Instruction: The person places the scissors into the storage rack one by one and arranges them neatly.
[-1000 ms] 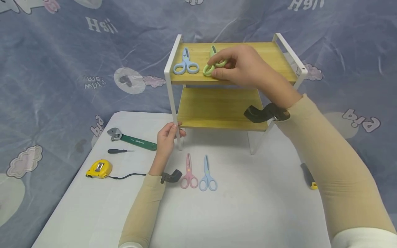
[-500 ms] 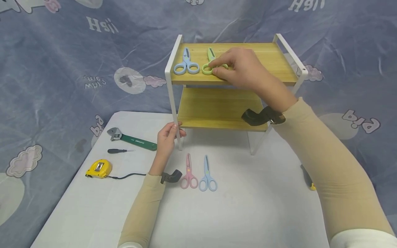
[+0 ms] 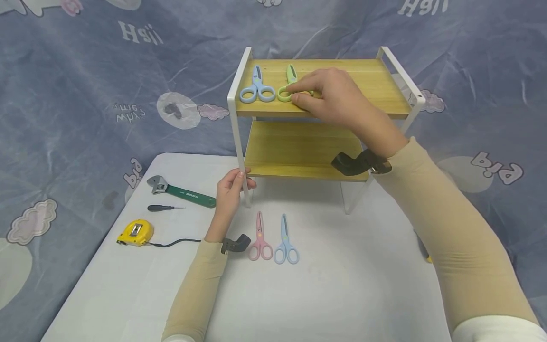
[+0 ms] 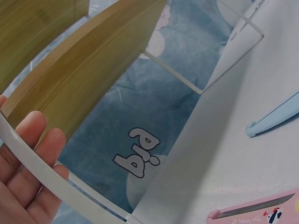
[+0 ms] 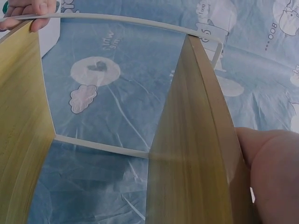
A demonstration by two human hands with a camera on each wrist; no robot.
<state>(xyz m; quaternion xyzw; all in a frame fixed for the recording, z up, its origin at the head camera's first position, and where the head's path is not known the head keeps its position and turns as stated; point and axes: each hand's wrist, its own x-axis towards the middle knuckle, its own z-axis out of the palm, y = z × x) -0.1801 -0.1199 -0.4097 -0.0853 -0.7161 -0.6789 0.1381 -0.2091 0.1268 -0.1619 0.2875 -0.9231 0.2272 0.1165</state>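
Right hand [image 3: 337, 97] is pinching the handle loops of the green scissors [image 3: 288, 85] lying flat on the rack's top shelf [image 3: 376, 85], beside the blue scissors [image 3: 257, 88] near its left edge. Left hand [image 3: 231, 186] is gripping the front-left rack post [image 3: 237, 142]. Judged light, rigid, smooth plastic; the loops look the best hold.

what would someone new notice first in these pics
Most striking is the two-tier wooden shelf at the back of the white table, where the right hand pinches green scissors on the top board beside blue scissors. The left hand grips the shelf's front left leg. Near it, pink scissors and another blue pair lie side by side on the table.
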